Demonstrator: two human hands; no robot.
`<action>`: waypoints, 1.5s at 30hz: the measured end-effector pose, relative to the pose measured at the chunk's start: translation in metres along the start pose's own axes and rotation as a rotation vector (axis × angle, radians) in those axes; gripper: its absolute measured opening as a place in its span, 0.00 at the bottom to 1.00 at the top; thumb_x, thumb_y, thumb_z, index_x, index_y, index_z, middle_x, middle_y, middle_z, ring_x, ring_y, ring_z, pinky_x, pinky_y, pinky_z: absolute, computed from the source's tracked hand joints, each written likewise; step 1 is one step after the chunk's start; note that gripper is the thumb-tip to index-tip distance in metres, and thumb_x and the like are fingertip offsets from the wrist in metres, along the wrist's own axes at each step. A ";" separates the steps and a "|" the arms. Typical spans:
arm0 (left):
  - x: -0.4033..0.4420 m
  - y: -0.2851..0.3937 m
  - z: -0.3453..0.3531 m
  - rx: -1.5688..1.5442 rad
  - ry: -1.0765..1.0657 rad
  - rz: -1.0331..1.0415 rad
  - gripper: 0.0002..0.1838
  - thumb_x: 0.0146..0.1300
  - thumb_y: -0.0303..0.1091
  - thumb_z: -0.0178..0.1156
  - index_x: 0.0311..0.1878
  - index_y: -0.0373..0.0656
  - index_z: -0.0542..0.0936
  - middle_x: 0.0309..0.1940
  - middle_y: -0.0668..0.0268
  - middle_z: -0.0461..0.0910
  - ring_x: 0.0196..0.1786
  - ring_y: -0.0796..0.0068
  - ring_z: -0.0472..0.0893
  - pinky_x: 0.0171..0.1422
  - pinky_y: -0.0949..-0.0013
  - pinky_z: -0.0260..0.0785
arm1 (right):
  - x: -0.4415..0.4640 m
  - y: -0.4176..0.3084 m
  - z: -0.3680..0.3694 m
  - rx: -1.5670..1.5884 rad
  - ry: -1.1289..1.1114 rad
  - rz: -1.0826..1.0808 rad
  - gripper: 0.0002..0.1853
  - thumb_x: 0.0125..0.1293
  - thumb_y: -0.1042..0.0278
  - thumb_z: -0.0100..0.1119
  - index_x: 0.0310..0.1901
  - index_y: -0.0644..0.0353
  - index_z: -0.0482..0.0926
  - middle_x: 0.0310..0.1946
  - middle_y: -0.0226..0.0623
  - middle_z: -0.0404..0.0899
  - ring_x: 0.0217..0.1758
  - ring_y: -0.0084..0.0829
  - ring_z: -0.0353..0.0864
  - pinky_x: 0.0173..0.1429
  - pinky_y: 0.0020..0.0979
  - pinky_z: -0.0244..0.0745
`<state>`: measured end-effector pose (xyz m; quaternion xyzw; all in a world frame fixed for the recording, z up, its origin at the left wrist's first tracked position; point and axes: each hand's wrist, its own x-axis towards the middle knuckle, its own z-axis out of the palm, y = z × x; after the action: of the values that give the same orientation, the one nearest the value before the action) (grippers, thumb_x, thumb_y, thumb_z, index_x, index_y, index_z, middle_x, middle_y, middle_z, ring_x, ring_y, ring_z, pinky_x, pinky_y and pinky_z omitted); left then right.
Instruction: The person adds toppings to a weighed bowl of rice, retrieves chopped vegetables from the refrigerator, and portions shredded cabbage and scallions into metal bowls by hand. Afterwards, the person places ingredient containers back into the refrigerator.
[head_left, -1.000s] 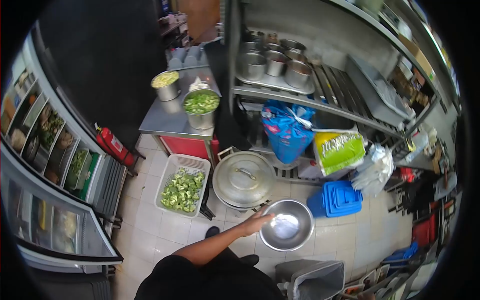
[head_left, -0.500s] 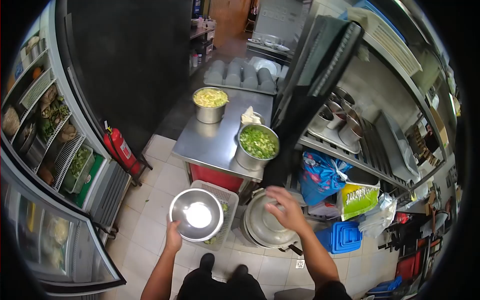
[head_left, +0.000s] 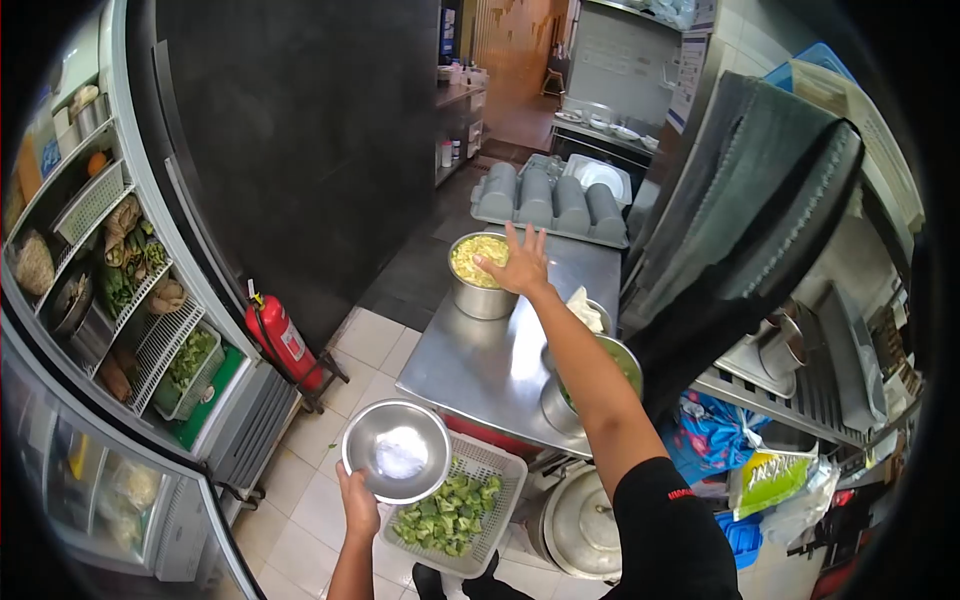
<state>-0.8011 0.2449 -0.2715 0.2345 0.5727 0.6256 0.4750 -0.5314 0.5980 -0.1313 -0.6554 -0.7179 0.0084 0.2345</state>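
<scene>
My left hand (head_left: 360,505) grips the rim of a steel mixing bowl (head_left: 385,482), its inside bare and shiny. My right hand (head_left: 522,266) stretches out over the steel table (head_left: 450,365), fingers spread, beside and partly over the rim of a steel pot (head_left: 484,302) of chopped pale yellow-green vegetable. Whether it touches the rim I cannot tell. My right forearm partly hides a second steel pot (head_left: 563,408) with chopped greens. Behind that pot, a white cloth-like piece (head_left: 583,311) sits in a smaller container. Below the bowl, broccoli florets (head_left: 455,515) lie in a white perforated basket (head_left: 510,490).
An open-doored fridge (head_left: 225,530) with vegetables on its shelves stands at left, near a red fire extinguisher (head_left: 283,340). A large lidded pot (head_left: 585,530) is on the floor at right. Grey moulded trays (head_left: 540,200) occupy the table's far end; steel shelving (head_left: 790,410) lines the right.
My right hand has moved from above the lidded pot forward to the pot of pale vegetable. The view has shifted, and more of the broccoli basket shows. The bowl stays in my left hand.
</scene>
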 end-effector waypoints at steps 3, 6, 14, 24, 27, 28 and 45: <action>0.009 0.019 0.042 -0.147 -0.007 0.002 0.17 0.58 0.32 0.46 0.52 0.42 0.65 0.40 0.60 0.71 0.43 0.71 0.72 0.42 0.69 0.69 | 0.024 -0.010 0.025 -0.056 -0.142 -0.005 0.57 0.45 0.16 0.47 0.73 0.41 0.47 0.73 0.52 0.34 0.75 0.59 0.28 0.72 0.59 0.35; 0.040 -0.002 0.065 -0.141 -0.027 0.029 0.18 0.58 0.30 0.46 0.53 0.39 0.65 0.43 0.58 0.71 0.46 0.68 0.72 0.50 0.67 0.67 | 0.028 -0.023 0.035 -0.146 -0.264 -0.008 0.54 0.45 0.13 0.38 0.72 0.35 0.47 0.74 0.48 0.34 0.75 0.59 0.27 0.72 0.61 0.30; 0.080 0.008 0.148 0.022 -0.115 -0.109 0.20 0.60 0.33 0.47 0.55 0.38 0.63 0.40 0.54 0.73 0.33 0.69 0.77 0.28 0.68 0.73 | 0.010 -0.022 0.032 -0.229 -0.401 -0.112 0.44 0.54 0.18 0.31 0.71 0.30 0.52 0.75 0.41 0.37 0.75 0.58 0.30 0.72 0.63 0.27; 0.079 -0.019 0.179 0.214 -0.132 -0.139 0.27 0.62 0.41 0.45 0.61 0.37 0.58 0.43 0.51 0.73 0.34 0.65 0.79 0.18 0.69 0.72 | -0.036 -0.016 0.033 -0.042 -0.374 -0.140 0.44 0.45 0.40 0.65 0.67 0.37 0.62 0.71 0.45 0.49 0.72 0.60 0.48 0.67 0.65 0.51; 0.077 -0.010 0.183 0.304 -0.053 -0.144 0.27 0.64 0.44 0.46 0.61 0.36 0.60 0.48 0.48 0.72 0.43 0.58 0.80 0.30 0.63 0.76 | -0.037 -0.013 0.029 -0.010 -0.316 -0.134 0.41 0.46 0.46 0.67 0.65 0.39 0.65 0.68 0.45 0.53 0.70 0.59 0.51 0.65 0.64 0.56; 0.082 -0.018 0.180 0.310 -0.041 -0.142 0.27 0.64 0.44 0.46 0.61 0.36 0.60 0.48 0.48 0.72 0.43 0.58 0.80 0.30 0.63 0.76 | -0.037 -0.018 0.035 0.010 -0.303 -0.157 0.40 0.46 0.47 0.68 0.64 0.40 0.66 0.67 0.45 0.54 0.70 0.60 0.52 0.65 0.63 0.57; 0.089 -0.028 0.181 0.220 -0.057 0.261 0.19 0.63 0.34 0.54 0.53 0.33 0.65 0.43 0.57 0.73 0.46 0.69 0.73 0.54 0.67 0.65 | -0.025 -0.003 0.043 0.203 0.039 -0.185 0.26 0.42 0.63 0.67 0.50 0.52 0.80 0.57 0.47 0.70 0.59 0.48 0.70 0.63 0.39 0.67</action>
<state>-0.6794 0.4088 -0.2774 0.3750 0.5888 0.6086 0.3771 -0.5485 0.5866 -0.1766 -0.5593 -0.7662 0.0466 0.3130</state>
